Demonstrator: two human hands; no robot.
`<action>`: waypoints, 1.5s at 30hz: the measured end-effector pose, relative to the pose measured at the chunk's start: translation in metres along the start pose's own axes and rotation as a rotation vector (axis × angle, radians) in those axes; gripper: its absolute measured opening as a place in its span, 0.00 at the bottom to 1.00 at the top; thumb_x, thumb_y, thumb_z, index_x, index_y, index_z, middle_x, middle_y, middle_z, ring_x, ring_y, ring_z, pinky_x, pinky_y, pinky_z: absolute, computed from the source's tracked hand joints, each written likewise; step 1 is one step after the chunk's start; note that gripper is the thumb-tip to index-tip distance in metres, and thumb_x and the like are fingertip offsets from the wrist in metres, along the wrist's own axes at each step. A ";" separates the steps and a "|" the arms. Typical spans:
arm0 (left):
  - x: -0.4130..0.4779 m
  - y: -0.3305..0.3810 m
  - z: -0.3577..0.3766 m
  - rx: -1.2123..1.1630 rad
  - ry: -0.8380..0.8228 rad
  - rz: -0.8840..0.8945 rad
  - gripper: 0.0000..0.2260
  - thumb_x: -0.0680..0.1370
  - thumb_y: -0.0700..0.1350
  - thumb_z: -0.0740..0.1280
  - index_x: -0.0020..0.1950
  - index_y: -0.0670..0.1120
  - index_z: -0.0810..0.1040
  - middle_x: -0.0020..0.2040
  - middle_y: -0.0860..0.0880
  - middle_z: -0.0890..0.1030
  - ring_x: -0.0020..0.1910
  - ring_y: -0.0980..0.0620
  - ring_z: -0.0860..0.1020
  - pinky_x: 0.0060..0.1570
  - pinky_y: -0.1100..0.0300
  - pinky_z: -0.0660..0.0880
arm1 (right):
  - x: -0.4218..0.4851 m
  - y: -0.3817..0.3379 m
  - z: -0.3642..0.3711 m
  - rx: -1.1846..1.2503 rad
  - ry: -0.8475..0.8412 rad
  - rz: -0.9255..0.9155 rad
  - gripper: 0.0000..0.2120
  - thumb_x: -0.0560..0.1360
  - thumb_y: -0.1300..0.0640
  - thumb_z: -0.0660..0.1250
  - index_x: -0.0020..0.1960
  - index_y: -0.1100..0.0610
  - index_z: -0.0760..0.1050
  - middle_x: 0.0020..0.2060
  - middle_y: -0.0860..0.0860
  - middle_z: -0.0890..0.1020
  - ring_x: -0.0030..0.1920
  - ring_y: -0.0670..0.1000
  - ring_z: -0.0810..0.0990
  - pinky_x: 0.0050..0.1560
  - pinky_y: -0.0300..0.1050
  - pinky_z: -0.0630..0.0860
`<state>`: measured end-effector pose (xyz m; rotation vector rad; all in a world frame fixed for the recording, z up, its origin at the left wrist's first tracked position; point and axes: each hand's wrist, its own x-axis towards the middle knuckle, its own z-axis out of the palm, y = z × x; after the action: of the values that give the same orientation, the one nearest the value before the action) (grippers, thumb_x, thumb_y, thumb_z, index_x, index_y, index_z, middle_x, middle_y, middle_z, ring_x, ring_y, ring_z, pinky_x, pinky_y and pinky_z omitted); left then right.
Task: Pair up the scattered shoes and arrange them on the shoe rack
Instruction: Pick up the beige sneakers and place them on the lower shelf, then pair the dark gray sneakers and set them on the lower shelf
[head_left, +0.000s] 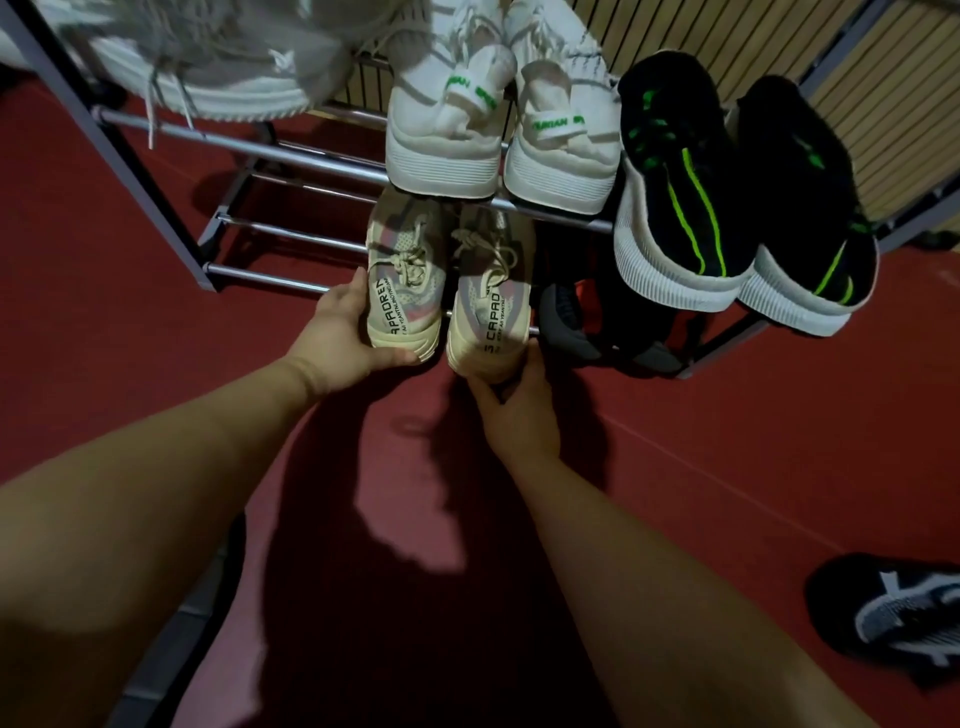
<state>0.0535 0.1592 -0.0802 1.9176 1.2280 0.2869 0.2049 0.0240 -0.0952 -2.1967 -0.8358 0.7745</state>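
Head | left hand (337, 332), right hand (519, 410) each grip one beige shoe (402, 280) | green-lettered white shoes (441, 130) 2 | green-striped black shoes (680, 197) 2

Those cream shoes (402, 296) streaked pink and grey, black lettering; white pair (441, 150) with green-lettered tabs; black pair (680, 171) striped neon green on white soles; dark red floor (727, 467); black shoe (893, 608) marked white
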 end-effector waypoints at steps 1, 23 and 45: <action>0.001 -0.001 0.000 0.016 0.000 -0.006 0.50 0.55 0.64 0.75 0.73 0.49 0.62 0.67 0.43 0.71 0.68 0.45 0.67 0.69 0.49 0.65 | 0.000 -0.001 0.003 0.056 -0.002 0.026 0.42 0.72 0.48 0.70 0.77 0.55 0.49 0.70 0.58 0.69 0.68 0.58 0.71 0.63 0.51 0.70; -0.065 -0.032 -0.026 0.485 -0.038 -0.302 0.43 0.71 0.68 0.62 0.78 0.53 0.48 0.77 0.41 0.52 0.76 0.41 0.52 0.74 0.49 0.54 | -0.015 -0.005 0.033 0.253 0.027 0.175 0.34 0.75 0.54 0.65 0.74 0.55 0.49 0.61 0.63 0.77 0.58 0.61 0.78 0.60 0.52 0.73; -0.171 0.006 -0.055 0.039 0.082 -0.304 0.37 0.72 0.58 0.70 0.76 0.62 0.52 0.76 0.44 0.60 0.71 0.42 0.67 0.70 0.55 0.64 | -0.110 -0.001 -0.007 0.267 -0.136 -0.026 0.34 0.74 0.55 0.67 0.74 0.56 0.54 0.41 0.57 0.74 0.45 0.58 0.78 0.57 0.48 0.75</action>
<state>-0.0593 0.0437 -0.0019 1.7347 1.5666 0.1828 0.1416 -0.0579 -0.0588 -1.9112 -0.7757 0.9730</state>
